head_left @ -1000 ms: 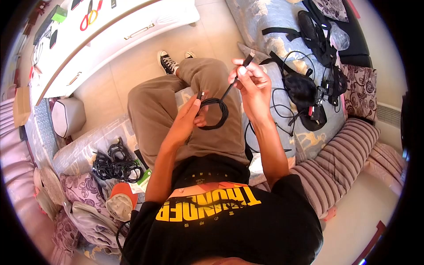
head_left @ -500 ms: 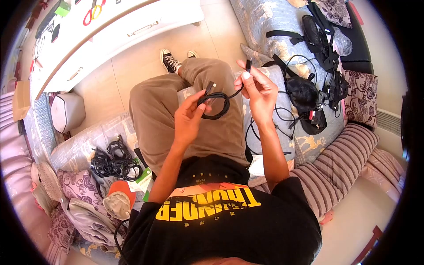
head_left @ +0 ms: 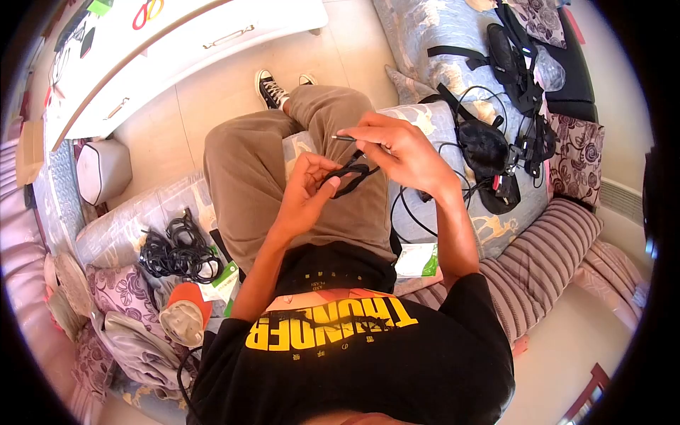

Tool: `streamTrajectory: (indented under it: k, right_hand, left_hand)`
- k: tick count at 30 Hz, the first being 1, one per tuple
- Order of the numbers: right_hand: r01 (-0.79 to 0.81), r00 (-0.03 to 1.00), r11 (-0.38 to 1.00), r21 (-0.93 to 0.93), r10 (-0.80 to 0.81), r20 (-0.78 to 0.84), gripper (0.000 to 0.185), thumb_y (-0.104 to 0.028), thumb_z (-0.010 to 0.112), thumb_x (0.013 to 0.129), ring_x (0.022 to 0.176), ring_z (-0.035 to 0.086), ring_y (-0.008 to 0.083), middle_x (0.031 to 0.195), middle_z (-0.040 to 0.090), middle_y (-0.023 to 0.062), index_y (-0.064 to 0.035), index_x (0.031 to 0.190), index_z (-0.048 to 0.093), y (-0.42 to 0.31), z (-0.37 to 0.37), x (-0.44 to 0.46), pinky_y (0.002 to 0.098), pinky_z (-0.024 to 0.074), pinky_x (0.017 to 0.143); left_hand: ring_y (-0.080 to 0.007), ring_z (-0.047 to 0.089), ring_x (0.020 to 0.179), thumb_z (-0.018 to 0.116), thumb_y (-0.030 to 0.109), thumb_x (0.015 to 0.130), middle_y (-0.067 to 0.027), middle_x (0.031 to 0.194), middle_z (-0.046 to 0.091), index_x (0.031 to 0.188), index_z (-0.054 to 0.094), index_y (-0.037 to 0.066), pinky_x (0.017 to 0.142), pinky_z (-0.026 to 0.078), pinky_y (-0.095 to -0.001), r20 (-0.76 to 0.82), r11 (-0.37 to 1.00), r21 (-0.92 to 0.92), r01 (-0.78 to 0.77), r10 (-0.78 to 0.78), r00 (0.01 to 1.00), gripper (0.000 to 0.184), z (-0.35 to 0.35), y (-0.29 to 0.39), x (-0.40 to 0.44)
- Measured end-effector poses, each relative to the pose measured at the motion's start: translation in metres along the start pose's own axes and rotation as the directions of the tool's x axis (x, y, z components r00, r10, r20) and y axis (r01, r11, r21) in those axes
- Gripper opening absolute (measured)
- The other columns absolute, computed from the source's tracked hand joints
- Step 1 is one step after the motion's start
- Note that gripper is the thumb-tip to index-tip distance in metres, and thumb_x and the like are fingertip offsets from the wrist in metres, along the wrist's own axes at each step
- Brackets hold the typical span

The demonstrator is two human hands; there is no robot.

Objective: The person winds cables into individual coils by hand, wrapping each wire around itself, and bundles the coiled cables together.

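1. Slim black cable with a small coil of round loops [head_left: 354, 169]: held in the air above the lap, between the two hands.
2. Left hand [head_left: 306, 190]: thumb and fingers pinching the side of the coil.
3. Right hand [head_left: 405, 157]: fingers closed on one cable end, its metal-tipped plug [head_left: 341, 138] pointing out past the fingertips, just above the coil; exact thumb contact cannot be told.
4. Condition: judged part-way. Done: much of the visible length lies in loops. Left: the plug end stands outside the loops, and no tie or band can be made out around them. The cable's other end cannot be told for certain.
5. Tangled heap of thin black cables [head_left: 177, 255]: on the pale blue patterned sofa [head_left: 142, 221], left of the lap, apart from both hands; whether any is separately bundled is too small to tell.
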State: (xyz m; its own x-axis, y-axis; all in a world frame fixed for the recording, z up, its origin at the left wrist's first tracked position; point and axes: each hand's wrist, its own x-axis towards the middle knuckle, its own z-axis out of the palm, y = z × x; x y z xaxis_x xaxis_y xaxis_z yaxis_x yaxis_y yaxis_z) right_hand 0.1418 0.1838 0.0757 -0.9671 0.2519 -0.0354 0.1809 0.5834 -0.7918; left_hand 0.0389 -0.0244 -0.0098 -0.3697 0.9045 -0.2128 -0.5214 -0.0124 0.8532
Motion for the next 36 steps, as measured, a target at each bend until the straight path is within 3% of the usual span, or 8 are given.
streamTrajectory:
  k: [7,12,15,21,24,27,34,36]
  right_hand:
    - [-0.007,0.968,1.000,-0.008,0.009,0.250,0.021,-0.008,0.068,0.091,0.086,0.066,0.0347,0.092,0.065,0.0117,-0.0070,0.109,0.077,0.001,-0.013,-0.002,0.0436,0.0501,0.074]
    - [-0.014,0.957,0.999,0.051,-0.001,0.291,0.013,-0.011,0.074,0.087,0.085,0.068,0.0319,0.092,0.068,0.0106,-0.0068,0.097,0.080,0.007,-0.014,-0.002,0.0408,0.0509,0.073]
    - [-0.055,0.950,0.996,0.067,0.032,0.312,0.012,-0.012,0.075,0.086,0.081,0.068,0.0309,0.091,0.071,0.0100,-0.0067,0.095,0.080,0.006,-0.014,-0.001,0.0395,0.0514,0.072]
    - [-0.150,0.940,0.985,0.082,0.117,0.321,0.017,-0.013,0.078,0.082,0.078,0.069,0.0278,0.090,0.072,0.0097,-0.0064,0.097,0.081,0.012,-0.010,-0.006,0.0381,0.0512,0.070]
    - [-0.144,0.929,0.987,0.067,0.112,0.353,0.018,-0.014,0.079,0.080,0.078,0.069,0.0269,0.090,0.072,0.0099,-0.0064,0.097,0.081,0.019,-0.006,-0.012,0.0378,0.0513,0.070]
    - [-0.179,0.905,0.983,0.041,0.148,0.399,0.019,-0.015,0.080,0.078,0.078,0.069,0.0269,0.089,0.072,0.0094,-0.0065,0.095,0.081,0.019,-0.005,-0.015,0.0380,0.0517,0.070]
    - [-0.238,0.850,0.971,-0.024,0.221,0.478,0.024,-0.018,0.084,0.073,0.077,0.070,0.0249,0.086,0.073,0.0078,-0.0074,0.094,0.081,0.037,0.000,-0.019,0.0380,0.0515,0.068]
    - [-0.280,0.825,0.959,-0.036,0.259,0.503,0.022,-0.011,0.083,0.075,0.072,0.068,0.0203,0.084,0.073,0.0068,-0.0043,0.096,0.081,0.039,0.002,-0.016,0.0332,0.0489,0.064]
  left_hand:
    - [-0.0096,0.059,0.106,0.060,-0.005,0.101,-0.0042,0.112,0.063,0.115,0.052,0.003,0.092,0.046,-0.0250,0.025,0.998,0.055,0.004,-0.006,1.000,0.018,0.005,-0.004,0.002]
    - [-0.0087,0.059,0.105,0.061,-0.006,0.100,-0.0031,0.107,0.062,0.112,0.052,0.003,0.092,0.046,-0.0251,0.063,0.993,0.115,-0.021,0.014,0.998,0.018,-0.001,-0.009,0.001]
    - [-0.0080,0.058,0.100,0.062,-0.005,0.099,-0.0023,0.108,0.062,0.114,0.053,0.004,0.083,0.048,-0.0247,0.069,0.995,0.095,-0.002,-0.004,0.998,0.020,-0.003,-0.010,-0.001]
    - [-0.0098,0.058,0.101,0.067,-0.007,0.096,-0.0020,0.110,0.058,0.109,0.054,0.003,0.090,0.050,-0.0273,0.105,0.976,0.059,0.208,-0.213,0.971,0.021,-0.004,0.002,0.004]
    - [-0.0105,0.057,0.106,0.066,-0.009,0.095,-0.0027,0.116,0.054,0.109,0.054,0.002,0.096,0.048,-0.0273,0.177,0.992,0.100,0.077,-0.094,0.980,0.022,-0.008,-0.012,0.002]
    - [-0.0111,0.055,0.110,0.067,-0.010,0.094,-0.0039,0.121,0.052,0.109,0.054,0.002,0.100,0.045,-0.0266,0.224,0.978,0.109,0.178,-0.198,0.954,0.022,-0.013,-0.021,-0.001]
    - [-0.0134,0.056,0.109,0.067,-0.008,0.095,-0.0063,0.119,0.053,0.107,0.054,0.001,0.099,0.047,-0.0288,0.188,0.937,0.347,0.052,-0.124,0.974,0.020,-0.008,-0.034,-0.008]
    - [-0.0140,0.057,0.109,0.068,-0.008,0.094,-0.0068,0.117,0.054,0.106,0.055,0.000,0.098,0.048,-0.0301,0.164,0.916,0.399,0.025,-0.098,0.981,0.020,-0.007,-0.027,-0.005]
